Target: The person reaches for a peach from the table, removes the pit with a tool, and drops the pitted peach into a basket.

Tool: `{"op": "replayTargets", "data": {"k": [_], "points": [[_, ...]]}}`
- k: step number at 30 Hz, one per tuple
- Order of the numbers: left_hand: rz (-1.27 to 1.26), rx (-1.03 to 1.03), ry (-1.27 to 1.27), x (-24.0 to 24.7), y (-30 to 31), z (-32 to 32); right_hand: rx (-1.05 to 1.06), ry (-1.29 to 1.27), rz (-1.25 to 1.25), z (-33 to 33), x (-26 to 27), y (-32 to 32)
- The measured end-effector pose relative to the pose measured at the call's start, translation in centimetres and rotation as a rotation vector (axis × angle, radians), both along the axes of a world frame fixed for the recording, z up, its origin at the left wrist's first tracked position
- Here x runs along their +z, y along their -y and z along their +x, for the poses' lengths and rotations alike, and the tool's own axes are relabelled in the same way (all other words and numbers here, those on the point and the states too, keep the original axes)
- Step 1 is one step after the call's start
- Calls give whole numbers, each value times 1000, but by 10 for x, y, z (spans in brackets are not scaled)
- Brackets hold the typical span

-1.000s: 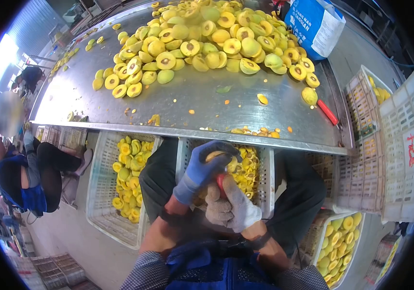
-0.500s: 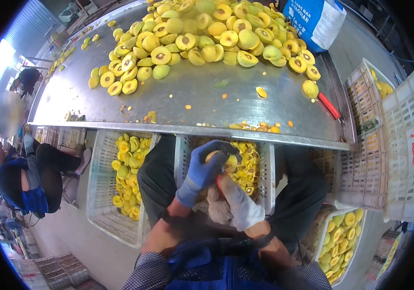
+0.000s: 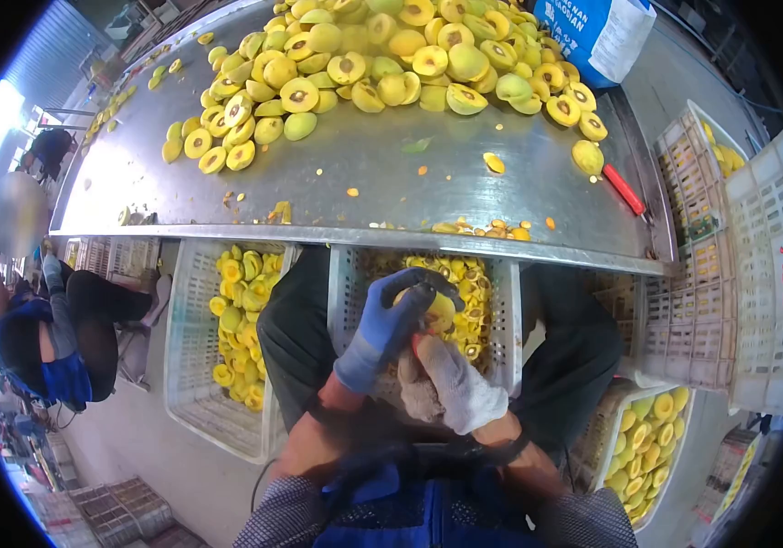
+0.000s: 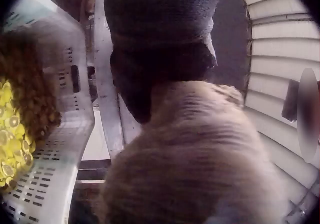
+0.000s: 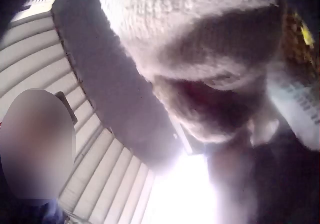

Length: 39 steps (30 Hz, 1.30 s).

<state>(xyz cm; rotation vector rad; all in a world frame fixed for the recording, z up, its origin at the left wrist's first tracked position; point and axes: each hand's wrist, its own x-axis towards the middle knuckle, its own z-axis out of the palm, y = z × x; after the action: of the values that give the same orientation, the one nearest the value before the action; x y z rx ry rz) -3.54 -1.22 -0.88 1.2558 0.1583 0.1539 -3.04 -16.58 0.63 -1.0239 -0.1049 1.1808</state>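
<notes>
Many fruit halves on desk; crate below; my left hand grips fruit piece; right hand, alongside, a red handle.

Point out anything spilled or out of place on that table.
Small yellow-orange fruit scraps lie strewn along the near edge of the shiny grey metal table, apart from the heaped yellow-green fruit halves, so they look like spilled leftovers.

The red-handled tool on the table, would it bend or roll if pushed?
The red-handled tool would probably stay stiff, since it looks straight. Its long shape might let it roll sideways. It could slide easily, because the metal table looks shiny.
</notes>
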Motion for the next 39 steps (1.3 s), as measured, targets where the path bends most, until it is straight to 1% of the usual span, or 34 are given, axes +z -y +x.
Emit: {"op": "replayTargets", "data": {"k": [1, 2, 3, 4, 5, 6, 8, 11, 12, 13, 14, 15, 17, 19, 20, 21, 22, 23, 24, 25, 26, 27, 29, 31, 32, 33, 35, 36, 38, 39], "points": [[-4, -81, 0, 3, -3, 0, -27, -111, 93, -4, 0, 1], [-48, -154, 56, 3, -4, 2, -54, -219, 186, -11, -1, 1], [-60, -176, 47, 4, -5, 5, -77, -326, 280, -14, -1, 0], [-72, -196, 33, 6, -6, 7, -53, -441, 404, -14, -4, -3], [-81, -219, 14, 7, -7, 6, -58, -329, 334, -15, -5, -4], [-118, -178, 28, 2, -7, 6, -65, -210, 266, -15, -6, -5], [-199, -92, 67, -11, 1, 6, 22, -137, 155, -9, -17, -2], [-86, 63, -20, -12, 14, -2, -45, -34, -106, -10, -11, 6], [-6, 133, -47, -9, 21, -4, -2, 245, -195, -17, -22, 10], [6, 215, -54, -11, 21, -5, 29, 522, -312, -22, -28, 13], [20, 295, -60, -15, 20, -5, 34, 702, -342, -24, -32, 14], [35, 370, -67, -16, 19, -5, 66, 770, -350, -22, -34, 16], [43, 459, -161, -6, 15, -6, 126, 909, -364, -18, -37, 19], [2, 494, -206, -21, -9, -17, 165, 784, -305, -9, -36, 30], [71, 478, -158, 9, -24, -25, 128, 691, -241, -3, -35, 30], [1, 622, -124, 13, -43, -38, 87, 587, -185, 5, -34, 30], [262, 591, -95, 32, -70, -53, 62, 481, -179, 9, -37, 28], [361, 687, -132, 17, -112, -72, 45, 257, -323, 11, -42, 23], [778, 659, -115, 42, -135, -79, 20, 154, -387, 14, -50, 22], [919, 625, -270, 58, -153, -92, 0, 52, -455, 17, -56, 24], [1058, 615, -298, 68, -171, -99, 34, 93, -440, 20, -61, 26], [1425, 564, -286, 79, -192, -102, 51, 154, -534, 22, -52, 17], [1332, 604, -442, 93, -217, -78, 121, 288, -509, 27, -61, 12], [1410, 547, -589, 93, -246, -27, 78, 180, -439, 24, -80, 9], [1422, 560, -622, 83, -262, 2, 53, 125, -405, 23, -87, 7], [1434, 568, -654, 67, -281, 29, 40, 116, -454, 23, -88, 4], [1598, 522, -714, 22, -323, 69, 10, 98, -564, 25, -83, 4], [1528, 530, -692, 14, -333, 79, -4, 60, -562, 27, -85, 6], [1394, 537, -650, 0, -348, 85, -41, 88, -533, 32, -74, 4], [1338, 538, -587, -11, -353, 82, -61, 98, -515, 29, -69, 4]]}}
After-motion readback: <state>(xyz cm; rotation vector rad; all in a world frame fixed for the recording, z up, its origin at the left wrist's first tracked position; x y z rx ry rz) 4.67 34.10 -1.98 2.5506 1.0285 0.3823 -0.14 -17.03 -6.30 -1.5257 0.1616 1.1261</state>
